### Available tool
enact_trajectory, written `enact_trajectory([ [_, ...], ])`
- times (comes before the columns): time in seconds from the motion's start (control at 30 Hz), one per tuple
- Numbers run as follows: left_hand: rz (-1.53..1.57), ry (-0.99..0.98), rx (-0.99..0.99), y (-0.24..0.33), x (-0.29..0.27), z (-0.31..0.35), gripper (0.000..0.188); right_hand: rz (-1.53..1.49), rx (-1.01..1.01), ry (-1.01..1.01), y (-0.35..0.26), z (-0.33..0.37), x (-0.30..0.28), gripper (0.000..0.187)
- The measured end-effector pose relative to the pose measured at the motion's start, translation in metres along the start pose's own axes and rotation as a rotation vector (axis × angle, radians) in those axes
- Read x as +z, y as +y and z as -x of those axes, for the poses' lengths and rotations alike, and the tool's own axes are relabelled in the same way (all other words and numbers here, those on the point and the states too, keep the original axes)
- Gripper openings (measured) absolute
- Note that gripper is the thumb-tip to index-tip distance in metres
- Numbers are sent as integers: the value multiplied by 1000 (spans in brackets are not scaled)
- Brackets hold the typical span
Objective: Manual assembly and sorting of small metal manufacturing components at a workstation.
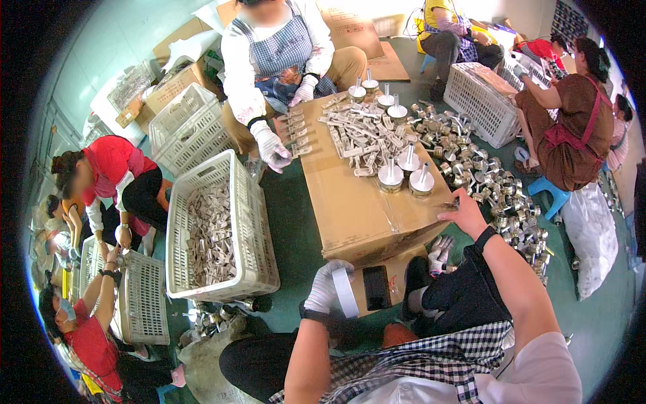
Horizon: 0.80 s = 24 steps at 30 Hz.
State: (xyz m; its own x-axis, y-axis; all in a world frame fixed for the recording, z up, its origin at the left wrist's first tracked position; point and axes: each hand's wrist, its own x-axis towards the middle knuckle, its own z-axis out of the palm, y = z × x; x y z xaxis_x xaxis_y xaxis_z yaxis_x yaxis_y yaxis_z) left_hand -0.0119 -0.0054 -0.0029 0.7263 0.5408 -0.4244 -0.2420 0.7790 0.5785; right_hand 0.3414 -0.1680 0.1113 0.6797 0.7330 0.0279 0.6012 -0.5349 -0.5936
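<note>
My left hand (324, 289), in a white knit glove, holds a white roll of tape (345, 293) below the near edge of a cardboard box (356, 222). My bare right hand (465, 214) is at the box's right edge, thumb and fingers curled together around something small and dark that I cannot make out. On the box top, metal parts with round white caps and upright stems (390, 176) stand near a pile of flat silvery metal clips (367, 138). Beside my left hand a dark phone (376, 287) lies on a piece of cardboard.
A white crate of metal clips (235, 269) stands at left. Many round metal parts (498, 195) cover the floor at right. Across the box, a person's gloved hand (272, 149) is near a row of clips. An empty-looking glove (441, 252) lies by my knee. Other people work around.
</note>
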Motion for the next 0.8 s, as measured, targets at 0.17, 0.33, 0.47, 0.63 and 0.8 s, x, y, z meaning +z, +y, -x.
enact_trajectory([
  [0.17, -23, 17, 11, 0, 5, 3, 12, -7, -6, 2, -2, 1, -1, 60],
  [0.33, -114, -10, 68, -5, -3, -1, 10, 2, 9, 1, -2, 1, -1, 60],
  [0.47, -135, -33, 99, -8, -10, -4, 9, 7, 10, 0, -4, 2, -2, 61],
  [0.63, -351, -90, 216, -9, -8, -2, 15, 16, 27, -12, 0, 0, -1, 63],
  [0.8, -450, -105, 222, -6, -4, 1, 27, 28, 44, -19, -7, 2, -4, 63],
])
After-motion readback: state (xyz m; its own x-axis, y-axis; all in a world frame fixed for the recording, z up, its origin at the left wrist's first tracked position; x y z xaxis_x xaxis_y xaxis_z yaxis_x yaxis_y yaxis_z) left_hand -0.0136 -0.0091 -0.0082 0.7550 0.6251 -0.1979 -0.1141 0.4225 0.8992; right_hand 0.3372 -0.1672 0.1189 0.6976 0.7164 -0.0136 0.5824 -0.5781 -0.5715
